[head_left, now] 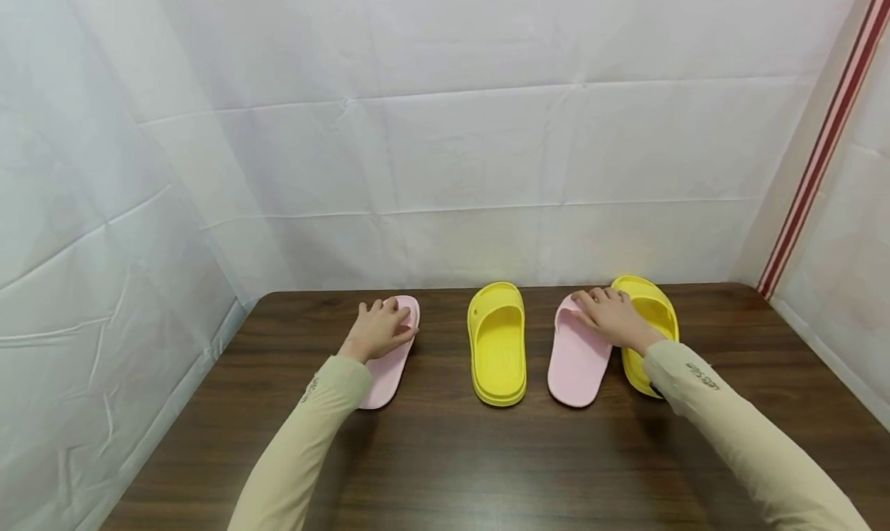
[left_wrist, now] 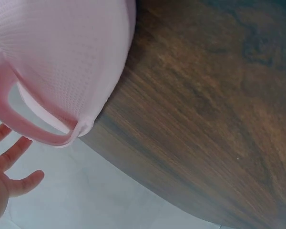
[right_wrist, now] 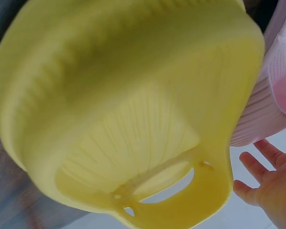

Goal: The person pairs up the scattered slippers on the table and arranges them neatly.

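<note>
One pink slipper (head_left: 386, 378) (head_left: 579, 365) at each grip (head_left: 378, 330) (head_left: 615, 317)

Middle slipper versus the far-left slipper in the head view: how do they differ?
The middle slipper is yellow; the far-left slipper is pink. The middle slipper lies nearly straight; the far-left slipper slants, toe rightward. No hand covers the middle slipper; the left hand partly hides the far-left slipper. Both toes face away from the camera.
</note>
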